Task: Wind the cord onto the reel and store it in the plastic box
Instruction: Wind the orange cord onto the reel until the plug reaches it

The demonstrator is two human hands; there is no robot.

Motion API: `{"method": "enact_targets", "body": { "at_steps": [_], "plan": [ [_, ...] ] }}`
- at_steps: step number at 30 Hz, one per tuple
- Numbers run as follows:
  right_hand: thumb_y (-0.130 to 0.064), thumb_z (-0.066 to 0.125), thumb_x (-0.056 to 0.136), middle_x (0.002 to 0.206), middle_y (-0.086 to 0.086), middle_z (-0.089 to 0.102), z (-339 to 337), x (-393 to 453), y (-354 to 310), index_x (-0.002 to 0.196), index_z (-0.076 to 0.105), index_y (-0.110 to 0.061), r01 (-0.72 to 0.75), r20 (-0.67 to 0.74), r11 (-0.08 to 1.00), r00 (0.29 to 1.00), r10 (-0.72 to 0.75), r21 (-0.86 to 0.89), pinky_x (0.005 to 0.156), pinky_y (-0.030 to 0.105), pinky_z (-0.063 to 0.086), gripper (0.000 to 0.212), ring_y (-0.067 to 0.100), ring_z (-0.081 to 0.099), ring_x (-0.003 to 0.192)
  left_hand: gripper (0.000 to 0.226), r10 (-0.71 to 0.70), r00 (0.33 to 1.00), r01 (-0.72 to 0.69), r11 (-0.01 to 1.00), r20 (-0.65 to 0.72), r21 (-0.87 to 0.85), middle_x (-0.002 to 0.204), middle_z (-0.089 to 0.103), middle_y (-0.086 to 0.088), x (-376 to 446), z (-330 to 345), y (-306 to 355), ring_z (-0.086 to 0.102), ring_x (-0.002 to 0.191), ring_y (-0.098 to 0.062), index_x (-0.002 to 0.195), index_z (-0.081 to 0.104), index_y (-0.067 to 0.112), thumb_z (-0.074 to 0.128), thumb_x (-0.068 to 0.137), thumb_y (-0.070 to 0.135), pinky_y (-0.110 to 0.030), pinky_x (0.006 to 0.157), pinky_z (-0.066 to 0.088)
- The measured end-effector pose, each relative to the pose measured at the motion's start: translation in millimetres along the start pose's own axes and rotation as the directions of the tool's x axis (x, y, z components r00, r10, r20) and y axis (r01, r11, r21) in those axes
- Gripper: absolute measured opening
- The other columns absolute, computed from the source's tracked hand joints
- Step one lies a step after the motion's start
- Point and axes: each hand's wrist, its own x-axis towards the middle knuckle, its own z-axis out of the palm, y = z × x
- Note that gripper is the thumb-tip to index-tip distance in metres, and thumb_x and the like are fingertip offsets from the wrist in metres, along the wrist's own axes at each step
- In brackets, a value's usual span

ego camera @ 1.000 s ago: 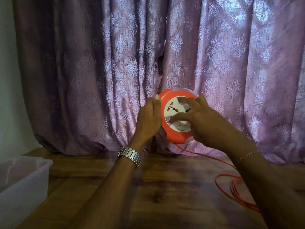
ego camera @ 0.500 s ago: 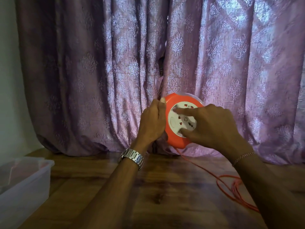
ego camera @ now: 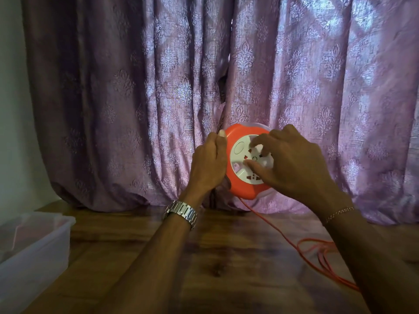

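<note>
An orange cord reel (ego camera: 240,184) with a white socket face is held upright in the air in front of the curtain. My left hand (ego camera: 209,162) grips its left rim, thumb on top. My right hand (ego camera: 292,164) rests on the white face, fingertips pressed on the socket disc. An orange cord (ego camera: 317,257) runs down from the reel's bottom and lies in loose loops on the wooden table (ego camera: 215,268) at the right, partly hidden by my right forearm. A clear plastic box (ego camera: 34,252) stands open at the table's left edge.
A purple patterned curtain (ego camera: 158,87) hangs behind the table and bunches on its far edge. A pale wall (ego camera: 11,109) shows at the far left. Bare wood lies between my forearms.
The white socket face has turned under my right fingers, its round mark going from bottom to upper left. My right hand has shifted around the face. The left hand keeps its grip.
</note>
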Motion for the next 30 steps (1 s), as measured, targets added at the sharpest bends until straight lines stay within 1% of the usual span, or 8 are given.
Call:
{"method": "enact_targets", "body": {
  "at_steps": [3,7,11,18,22,25,27,30],
  "plan": [
    [-0.035,0.06,0.086,0.115,-0.001,0.051,-4,0,1,0.111,0.06,-0.039,0.089,0.102,0.986,0.989,-0.104,0.144,0.062,0.033,0.047,0.026,0.024,0.043,0.108,0.048,-0.022,0.999,0.021,0.999,-0.024,-0.027,0.067,0.06,-0.002,2,-3,1,0.058,0.063,-0.023,0.083,0.049,0.016,0.024,0.101,0.053,-0.043,0.062,0.048],
    [-0.001,0.061,0.076,0.142,0.005,0.039,-2,-1,-4,0.12,0.06,-0.047,0.117,0.22,0.984,0.965,-0.144,0.134,0.077,0.039,0.048,0.064,0.031,0.035,0.12,0.054,-0.036,0.998,0.032,0.996,-0.047,-0.085,0.073,0.064,-0.01,3,-5,1,0.061,0.07,-0.031,0.088,0.051,0.008,0.026,0.101,0.053,-0.048,0.065,0.051],
    [0.004,0.068,0.068,0.145,0.004,0.035,2,1,-7,0.12,0.058,-0.048,0.106,0.265,0.991,0.956,-0.125,0.082,0.072,0.039,0.05,0.074,0.03,0.033,0.124,0.051,-0.026,0.998,0.023,0.997,-0.048,-0.076,0.068,0.062,-0.008,2,-4,2,0.062,0.066,-0.029,0.086,0.051,0.013,0.025,0.101,0.054,-0.048,0.062,0.051],
    [-0.014,0.073,0.07,0.131,0.006,0.048,7,-1,-5,0.117,0.058,-0.053,0.135,0.148,0.99,0.979,-0.138,0.031,0.062,0.038,0.052,0.062,0.029,0.05,0.117,0.048,-0.017,0.998,0.013,0.997,-0.055,-0.07,0.064,0.058,-0.003,2,-5,2,0.057,0.06,-0.024,0.08,0.048,0.017,0.026,0.102,0.053,-0.046,0.06,0.048],
    [-0.044,0.062,0.072,0.104,0.004,0.059,7,-5,-5,0.126,0.049,-0.056,0.045,0.036,0.999,0.998,-0.045,0.012,0.059,0.032,0.048,0.057,0.027,0.064,0.086,0.05,-0.005,0.998,0.002,0.998,-0.059,-0.06,0.061,0.056,-0.001,1,-4,3,0.055,0.056,-0.02,0.08,0.048,0.015,0.025,0.101,0.054,-0.038,0.055,0.043],
    [-0.077,0.051,0.069,0.083,-0.002,0.07,11,-3,-7,0.127,0.052,-0.05,-0.125,-0.046,0.991,0.991,0.127,0.051,0.062,0.032,0.051,0.064,0.025,0.067,0.076,0.047,0.0,0.997,-0.004,0.999,-0.071,-0.053,0.058,0.05,0.004,2,-2,3,0.048,0.053,-0.017,0.078,0.045,0.017,0.026,0.101,0.052,-0.035,0.053,0.036],
    [-0.084,0.046,0.069,0.071,-0.003,0.071,13,0,-7,0.126,0.056,-0.043,-0.149,-0.075,0.986,0.985,0.154,0.069,0.069,0.034,0.049,0.071,0.023,0.068,0.073,0.044,-0.005,0.998,0.001,0.998,-0.067,-0.067,0.06,0.049,0.005,3,-2,2,0.05,0.056,-0.023,0.077,0.044,0.019,0.027,0.102,0.051,-0.038,0.056,0.039],
    [-0.083,0.042,0.074,0.069,-0.003,0.07,13,2,-7,0.127,0.056,-0.038,-0.103,-0.083,0.995,0.991,0.103,-0.003,0.075,0.036,0.038,0.071,0.023,0.066,0.077,0.041,-0.007,0.998,0.002,0.997,-0.059,-0.072,0.061,0.049,0.005,4,-3,3,0.049,0.058,-0.023,0.073,0.04,0.026,0.026,0.103,0.05,-0.036,0.057,0.038]
  ]
}}
